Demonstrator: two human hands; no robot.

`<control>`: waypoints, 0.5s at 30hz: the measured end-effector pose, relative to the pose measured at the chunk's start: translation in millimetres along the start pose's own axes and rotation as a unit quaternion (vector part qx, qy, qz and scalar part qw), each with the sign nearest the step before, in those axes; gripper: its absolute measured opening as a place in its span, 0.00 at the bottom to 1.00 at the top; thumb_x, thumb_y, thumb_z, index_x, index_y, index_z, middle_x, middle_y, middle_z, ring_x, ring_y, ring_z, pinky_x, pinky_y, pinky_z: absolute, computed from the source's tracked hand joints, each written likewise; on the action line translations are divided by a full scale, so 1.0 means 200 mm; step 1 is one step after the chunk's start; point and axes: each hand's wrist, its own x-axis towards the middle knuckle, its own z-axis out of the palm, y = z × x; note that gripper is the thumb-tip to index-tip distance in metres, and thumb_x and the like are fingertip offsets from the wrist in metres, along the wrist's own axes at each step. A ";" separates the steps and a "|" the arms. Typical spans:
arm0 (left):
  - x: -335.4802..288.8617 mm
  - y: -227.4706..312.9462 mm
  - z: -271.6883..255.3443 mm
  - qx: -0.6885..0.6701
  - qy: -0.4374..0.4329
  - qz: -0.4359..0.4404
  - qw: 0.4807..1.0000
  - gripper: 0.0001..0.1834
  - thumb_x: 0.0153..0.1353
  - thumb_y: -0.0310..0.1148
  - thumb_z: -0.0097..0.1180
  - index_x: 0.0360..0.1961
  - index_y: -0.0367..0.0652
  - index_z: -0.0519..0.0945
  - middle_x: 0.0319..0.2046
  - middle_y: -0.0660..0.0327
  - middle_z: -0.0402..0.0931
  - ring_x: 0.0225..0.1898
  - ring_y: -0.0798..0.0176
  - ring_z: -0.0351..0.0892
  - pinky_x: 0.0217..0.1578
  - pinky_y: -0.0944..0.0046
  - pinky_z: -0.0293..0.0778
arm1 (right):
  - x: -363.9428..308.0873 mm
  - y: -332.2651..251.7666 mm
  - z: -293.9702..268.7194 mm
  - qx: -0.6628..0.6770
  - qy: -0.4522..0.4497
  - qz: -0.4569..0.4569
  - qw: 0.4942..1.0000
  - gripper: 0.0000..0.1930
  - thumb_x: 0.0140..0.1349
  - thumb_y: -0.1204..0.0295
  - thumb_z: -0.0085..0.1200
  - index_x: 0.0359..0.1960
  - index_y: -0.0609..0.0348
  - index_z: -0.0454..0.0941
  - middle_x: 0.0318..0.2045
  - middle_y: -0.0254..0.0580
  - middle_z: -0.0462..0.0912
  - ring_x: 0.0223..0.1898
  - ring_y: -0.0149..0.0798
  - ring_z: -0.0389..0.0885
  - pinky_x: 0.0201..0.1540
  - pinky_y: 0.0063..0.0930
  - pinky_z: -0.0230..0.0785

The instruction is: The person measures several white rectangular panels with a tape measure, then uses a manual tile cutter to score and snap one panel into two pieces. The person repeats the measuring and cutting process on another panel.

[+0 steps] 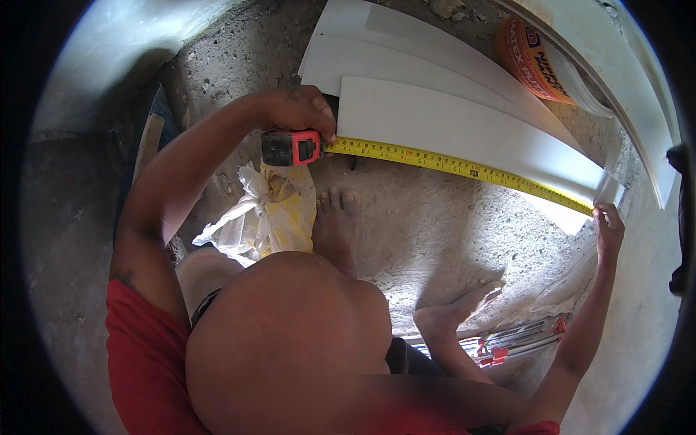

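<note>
A red and black tape measure (291, 148) lies at the left end of a long white panel (449, 119). My left hand (308, 112) is closed at that end, its fingers gripping the blade beside the case. The yellow blade (464, 172) runs out along the panel's near edge. At the far right my right hand (610, 221) pinches the blade's end by the panel's corner, where the fingertips are partly hidden. More white panels (384, 61) lie beneath and behind this one.
A knotted plastic bag (264, 210) with yellow inside sits by my foot. An orange tub (540, 61) lies tipped at the back right, near a leaning board (609, 43). Metal tools with red parts (500, 354) rest at the lower right on the rough concrete floor (406, 232).
</note>
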 end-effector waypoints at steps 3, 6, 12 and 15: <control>0.05 -0.09 -0.01 0.041 0.017 0.008 0.999 0.12 0.49 0.37 0.63 0.31 0.39 0.83 0.30 0.59 0.81 0.31 0.64 0.78 0.33 0.64 0.74 | 0.01 -0.04 -0.01 -0.020 -0.017 0.007 1.000 0.05 0.61 0.73 0.53 0.36 0.60 0.77 0.35 0.34 0.79 0.41 0.32 0.76 0.48 0.28 0.67; 0.13 -0.20 -0.06 0.305 -0.016 0.376 0.875 0.07 0.50 0.36 0.60 0.27 0.45 0.82 0.28 0.59 0.79 0.30 0.58 0.77 0.35 0.59 0.72 | 0.02 -0.06 0.00 -0.045 -0.013 -0.009 0.999 0.05 0.60 0.73 0.53 0.34 0.61 0.77 0.32 0.37 0.78 0.39 0.33 0.76 0.46 0.27 0.68; 0.13 -0.24 -0.07 0.405 0.067 0.444 0.796 0.07 0.50 0.38 0.61 0.27 0.47 0.82 0.27 0.61 0.77 0.36 0.55 0.77 0.40 0.56 0.70 | 0.02 -0.06 0.08 0.027 0.016 -0.023 0.999 0.04 0.57 0.74 0.56 0.33 0.60 0.78 0.32 0.37 0.78 0.38 0.34 0.77 0.45 0.27 0.68; 0.10 -0.14 -0.03 0.114 0.006 0.096 0.989 0.09 0.44 0.33 0.64 0.25 0.39 0.83 0.27 0.59 0.80 0.31 0.64 0.78 0.36 0.63 0.73 | 0.01 -0.09 0.08 0.024 0.044 0.007 0.999 0.03 0.55 0.75 0.56 0.30 0.60 0.78 0.31 0.37 0.77 0.37 0.34 0.77 0.43 0.27 0.67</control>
